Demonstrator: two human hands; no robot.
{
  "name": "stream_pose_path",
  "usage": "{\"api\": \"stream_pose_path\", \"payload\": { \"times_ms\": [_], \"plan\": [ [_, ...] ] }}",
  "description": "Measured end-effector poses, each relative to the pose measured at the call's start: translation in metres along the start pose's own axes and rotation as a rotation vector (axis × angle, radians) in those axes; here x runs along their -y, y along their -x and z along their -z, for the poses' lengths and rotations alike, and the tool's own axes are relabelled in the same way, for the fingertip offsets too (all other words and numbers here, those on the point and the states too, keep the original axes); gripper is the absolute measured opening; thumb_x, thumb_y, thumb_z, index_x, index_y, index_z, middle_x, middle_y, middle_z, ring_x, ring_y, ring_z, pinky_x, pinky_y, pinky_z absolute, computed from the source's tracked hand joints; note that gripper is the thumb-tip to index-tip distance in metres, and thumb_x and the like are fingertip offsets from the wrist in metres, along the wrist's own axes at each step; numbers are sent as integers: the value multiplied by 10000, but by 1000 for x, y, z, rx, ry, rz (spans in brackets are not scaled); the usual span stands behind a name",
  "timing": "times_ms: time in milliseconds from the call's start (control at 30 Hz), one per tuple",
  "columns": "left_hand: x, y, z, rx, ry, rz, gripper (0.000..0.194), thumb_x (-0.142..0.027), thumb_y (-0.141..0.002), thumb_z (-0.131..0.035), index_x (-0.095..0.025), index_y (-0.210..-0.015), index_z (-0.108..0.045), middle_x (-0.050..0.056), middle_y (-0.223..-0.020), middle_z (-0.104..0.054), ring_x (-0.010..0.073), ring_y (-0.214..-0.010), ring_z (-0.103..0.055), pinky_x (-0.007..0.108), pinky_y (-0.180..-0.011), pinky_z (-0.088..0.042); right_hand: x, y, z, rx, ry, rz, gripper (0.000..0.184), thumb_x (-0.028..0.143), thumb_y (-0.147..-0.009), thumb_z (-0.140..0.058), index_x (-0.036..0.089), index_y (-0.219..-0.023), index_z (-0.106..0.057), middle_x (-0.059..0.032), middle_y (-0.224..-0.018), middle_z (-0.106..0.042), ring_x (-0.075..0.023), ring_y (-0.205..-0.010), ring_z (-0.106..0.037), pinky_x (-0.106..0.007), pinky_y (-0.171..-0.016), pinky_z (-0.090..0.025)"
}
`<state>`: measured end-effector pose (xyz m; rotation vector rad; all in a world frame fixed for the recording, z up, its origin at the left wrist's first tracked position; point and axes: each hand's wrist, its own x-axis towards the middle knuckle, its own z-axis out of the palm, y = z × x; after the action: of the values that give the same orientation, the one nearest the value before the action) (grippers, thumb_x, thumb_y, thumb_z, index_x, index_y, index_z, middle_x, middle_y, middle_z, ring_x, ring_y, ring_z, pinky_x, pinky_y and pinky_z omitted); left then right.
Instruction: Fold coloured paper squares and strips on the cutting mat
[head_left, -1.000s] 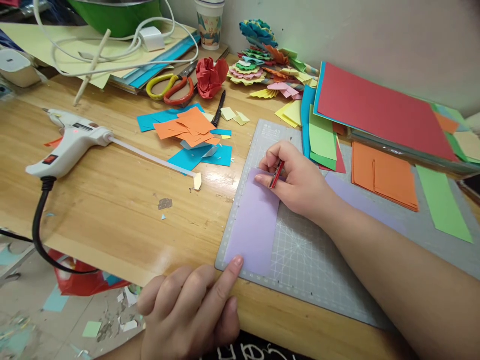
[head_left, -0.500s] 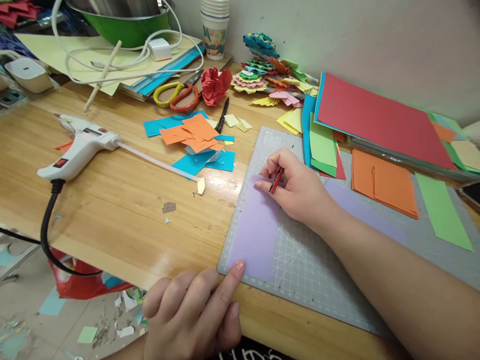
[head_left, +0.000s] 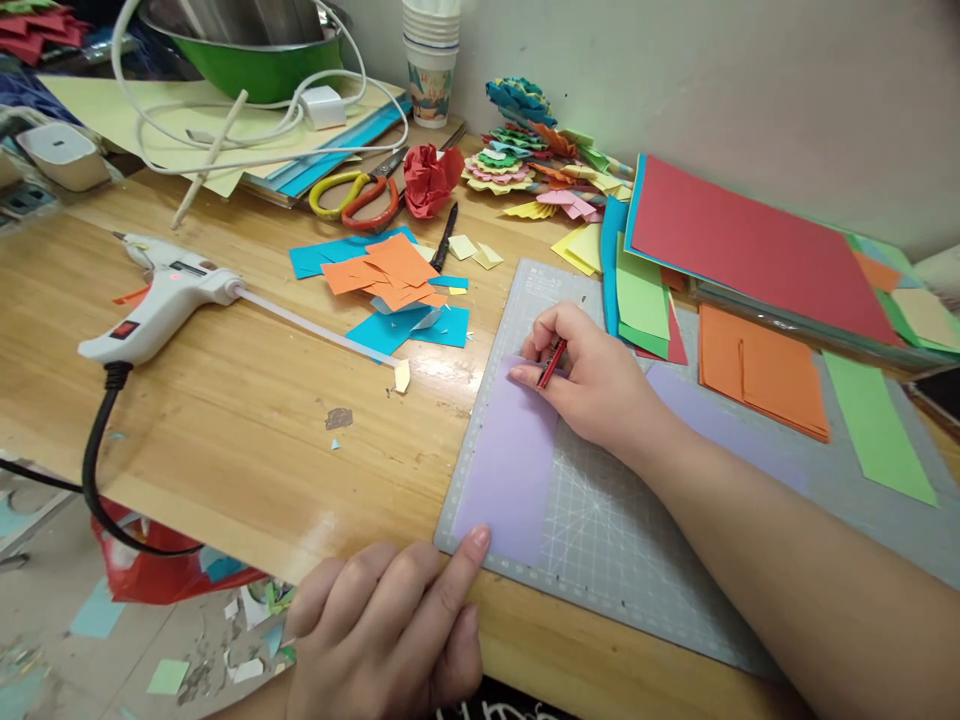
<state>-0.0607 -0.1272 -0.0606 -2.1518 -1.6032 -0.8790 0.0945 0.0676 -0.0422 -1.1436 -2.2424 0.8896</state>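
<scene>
A strip of purple paper [head_left: 504, 470] lies along the left side of the grey cutting mat [head_left: 630, 560]. My left hand [head_left: 390, 620] rests its outstretched index fingertip on the strip's near left corner; its other fingers curl loosely and hold nothing. At the strip's far end is my right hand [head_left: 581, 375], closed around a red and black pencil [head_left: 552, 364], with its thumb tip on the paper. The pencil's far end is hidden by the fingers. Behind my right wrist lies another purple paper [head_left: 709, 420], partly covered by the forearm.
Orange sheets [head_left: 765, 375] and a green strip [head_left: 877, 425] lie on the mat's right part. A glue gun [head_left: 161, 300] with a black cord sits at left. Cut paper scraps [head_left: 382, 270], scissors [head_left: 352, 200] and a crumpled red paper [head_left: 433, 180] lie behind.
Both hands and the purple strip stay almost in place. The whole view has shifted very slightly; no object is visibly taken up or let go.
</scene>
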Motion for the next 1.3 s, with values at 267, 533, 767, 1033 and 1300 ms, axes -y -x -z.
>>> {"api": "stream_pose_path", "payload": {
  "times_ms": [267, 533, 767, 1033, 1300],
  "plan": [
    [-2, -4, 0, -11, 11, 41, 257, -188, -763, -562, -218, -943, -742, -24, -578, -597, 123, -590, -466, 277, -598, -305, 1, -1, 0, -5, -21, -3, 232, 183, -742, -637, 226, -788, -414, 28, -776, -552, -129, -647, -500, -271, -593, -367],
    [-3, -4, 0, -9, 19, 44, 277, -160, -747, -566, -210, -963, -732, -26, -575, -581, 119, -579, -467, 277, -592, -303, 1, -1, -1, -7, -49, -9, 233, 188, -742, -634, 228, -767, -406, 27, -775, -553, -134, -657, -501, -273, -594, -369],
    [-3, -4, 0, -8, 34, 56, 272, -167, -756, -558, -208, -957, -736, -22, -573, -576, 117, -572, -463, 280, -595, -301, 1, -2, 0, -10, -48, -6, 235, 188, -735, -639, 225, -754, -407, 28, -773, -552, -136, -669, -502, -272, -602, -368],
    [-1, -3, 0, 3, 9, 27, 276, -169, -757, -570, -204, -981, -727, -12, -614, -597, 132, -601, -475, 287, -599, -311, 0, -1, 2, 47, -40, 7, 178, 161, -760, -585, 229, -774, -421, 28, -742, -506, -136, -651, -475, -276, -586, -358],
    [7, 6, -4, -114, -30, -60, 222, -144, -766, -614, -232, -936, -726, 5, -728, -607, 134, -630, -490, 301, -600, -347, -10, 10, 96, -346, -324, -95, 243, 175, -743, -636, 235, -730, -401, -12, -854, -517, -129, -652, -476, -278, -497, -344]
  ]
}}
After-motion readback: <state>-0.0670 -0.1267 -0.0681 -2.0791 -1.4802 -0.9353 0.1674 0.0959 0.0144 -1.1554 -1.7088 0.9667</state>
